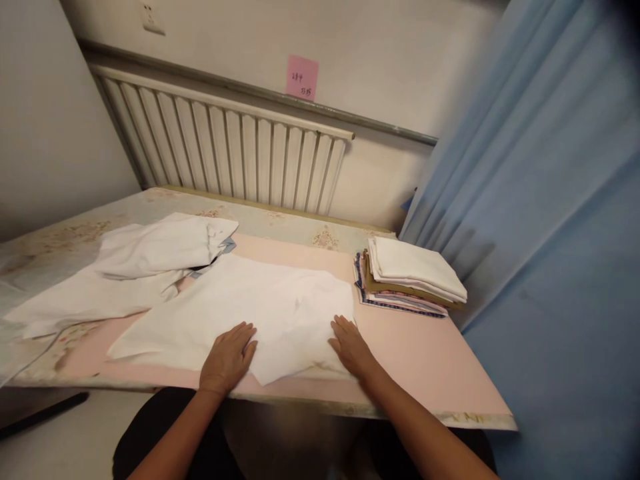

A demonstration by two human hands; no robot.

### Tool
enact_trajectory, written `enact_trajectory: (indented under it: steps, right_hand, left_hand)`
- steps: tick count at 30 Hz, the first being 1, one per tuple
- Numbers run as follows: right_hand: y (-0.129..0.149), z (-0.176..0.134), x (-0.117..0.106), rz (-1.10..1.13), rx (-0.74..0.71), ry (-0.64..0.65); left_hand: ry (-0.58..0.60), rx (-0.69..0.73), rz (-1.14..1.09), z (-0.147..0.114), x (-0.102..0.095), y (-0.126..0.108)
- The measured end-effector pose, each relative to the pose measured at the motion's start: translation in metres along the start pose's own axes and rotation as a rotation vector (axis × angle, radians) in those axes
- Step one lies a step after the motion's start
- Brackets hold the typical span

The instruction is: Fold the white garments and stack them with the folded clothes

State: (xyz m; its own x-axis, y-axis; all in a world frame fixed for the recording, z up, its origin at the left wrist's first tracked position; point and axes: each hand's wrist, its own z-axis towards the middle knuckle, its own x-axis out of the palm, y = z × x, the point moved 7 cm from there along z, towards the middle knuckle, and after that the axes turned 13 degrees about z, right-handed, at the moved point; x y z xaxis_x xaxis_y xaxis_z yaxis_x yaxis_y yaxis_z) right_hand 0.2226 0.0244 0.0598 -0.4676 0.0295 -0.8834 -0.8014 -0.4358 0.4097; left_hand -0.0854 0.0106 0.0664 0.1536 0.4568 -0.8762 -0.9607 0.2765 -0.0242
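Note:
A white garment [280, 293] is spread out over the pink mat in front of me, its sleeve-like part reaching to the left. My left hand [229, 355] lies on its near edge, fingers stretched out and pressing the cloth lightly. At the right edge of the same cloth rests my right hand [351, 343], its fingers extended too. Neither hand grips the fabric. Left of the garment, a rumpled pile of white clothes [150, 257] overlaps or touches it, with a bit of blue-grey cloth [229, 245] showing beneath.
A stack of folded clothes [413, 273] stands at the right on the pink mat [425, 360]. Beyond it hangs a blue curtain [545, 200]. The flowered tablecloth [280, 220] meets the wall below a radiator [230, 143]. A pink note [302, 78] is on the wall.

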Motion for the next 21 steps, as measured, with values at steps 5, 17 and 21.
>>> enact_trajectory:
  steps: [5, 17, 21]
  right_hand:
    - [0.032, -0.028, -0.014, 0.102, -0.166, -0.004]
    - [0.037, -0.06, 0.004, -0.078, -0.209, -0.119]
    - [0.029, -0.064, 0.007, -0.115, -0.199, -0.125]
  left_hand:
    - [0.017, -0.017, -0.029, 0.0, 0.0, 0.0]
    - [0.037, -0.036, -0.055, 0.001, 0.0, 0.0]
    - [0.04, -0.034, -0.042, 0.0, 0.002, 0.001]
